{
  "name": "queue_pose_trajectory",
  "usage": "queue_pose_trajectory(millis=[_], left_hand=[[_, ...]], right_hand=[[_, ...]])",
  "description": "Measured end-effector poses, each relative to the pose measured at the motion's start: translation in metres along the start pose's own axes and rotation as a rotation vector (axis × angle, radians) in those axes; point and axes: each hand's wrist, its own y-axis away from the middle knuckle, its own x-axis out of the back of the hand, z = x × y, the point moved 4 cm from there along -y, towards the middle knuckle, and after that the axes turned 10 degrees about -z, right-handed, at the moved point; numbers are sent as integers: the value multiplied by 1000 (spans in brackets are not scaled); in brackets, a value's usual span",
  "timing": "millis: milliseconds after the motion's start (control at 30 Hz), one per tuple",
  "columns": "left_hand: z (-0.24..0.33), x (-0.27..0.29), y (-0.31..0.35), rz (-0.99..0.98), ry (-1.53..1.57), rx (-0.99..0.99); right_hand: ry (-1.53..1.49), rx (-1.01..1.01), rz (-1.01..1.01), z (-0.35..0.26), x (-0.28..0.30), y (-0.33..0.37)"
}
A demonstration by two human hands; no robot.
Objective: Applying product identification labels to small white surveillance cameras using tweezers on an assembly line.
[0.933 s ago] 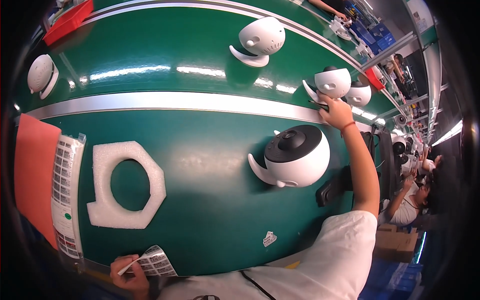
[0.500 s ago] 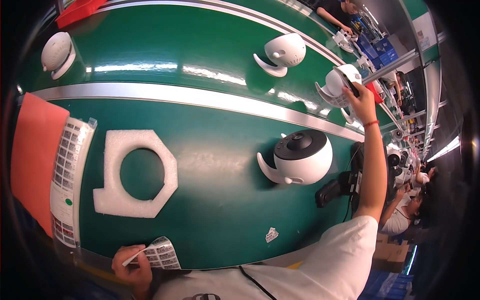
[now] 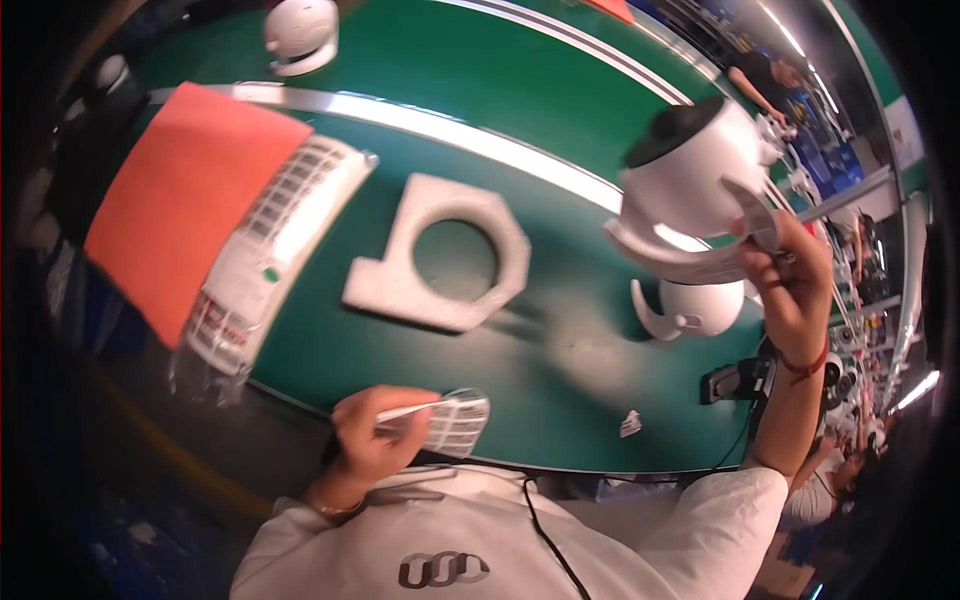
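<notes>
My right hand (image 3: 795, 295) is closed on a white, round, whale-shaped device (image 3: 690, 185) with a dark disc on one side. It is lifted and tilted at the right, and my fingers pinch its curved white part. Partly hidden below it, a second such device (image 3: 708, 308) rests on the green bench. Near the bench's front edge, my left hand (image 3: 378, 435) grips a small bent sheet of labels (image 3: 460, 422) between thumb and fingers. A white foam block with a round hole (image 3: 400, 265) lies mid-bench, touched by neither hand.
Left of the foam lie a stack of label sheets in clear plastic (image 3: 240, 262) and an orange sheet (image 3: 190, 205). A metal rail (image 3: 450, 122) divides the bench from a green belt bearing another white device (image 3: 300, 35). A black gadget (image 3: 735, 380) and a label scrap (image 3: 630, 424) sit at right.
My right hand has brought a white device from the belt side toward me, over the bench. The left hand still holds the label sheet. The whole view has turned and shifted.
</notes>
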Motion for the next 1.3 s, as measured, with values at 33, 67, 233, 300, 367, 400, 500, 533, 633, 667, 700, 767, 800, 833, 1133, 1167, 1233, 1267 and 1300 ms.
queue_pose_trajectory(millis=[33,67,233,300,367,400,500,533,633,667,700,767,800,833,1133,1167,1233,1267,1300], left_hand=[[-2,0,1,14,64,-5],[-3,1,3,26,133,-16],[-4,13,11,66,488,104],[-6,13,13,91,587,119],[-3,15,12,91,654,125],[-3,15,11,91,675,139],[-3,12,9,104,678,112],[-6,11,9,93,683,115],[-10,6,10,22,687,120],[-9,7,11,44,691,72],[-7,8,11,68,696,24],[-6,10,14,68,702,5],[-5,12,14,72,712,-20],[-5,12,14,71,710,-18],[-10,9,9,26,687,134],[-11,10,10,23,686,137],[-13,12,11,30,632,175],[-13,13,10,27,630,176],[-12,16,9,49,621,169]], right_hand=[[-87,55,-57,-9,-18,-10],[-26,147,-141,-23,-33,-20],[-170,190,-304,-36,-118,-45],[-257,73,-339,-22,-139,-46],[-189,48,-184,-28,-137,-40],[-102,32,-62,-39,-131,-32],[-20,148,62,-68,-142,7],[-3,235,-74,-84,-153,15],[-94,253,-125,-99,-186,31],[-178,178,-134,-96,-194,34],[-182,170,-130,-96,-195,36],[-410,129,-135,-92,-198,37],[-482,118,-100,-95,-200,37],[-485,118,-100,-94,-204,40],[-761,-58,-51,-87,-231,43],[-763,-66,-35,-85,-231,43],[-706,-100,-60,-87,-220,42],[-647,-130,-88,-86,-216,42],[-715,-52,91,-70,-224,51]])
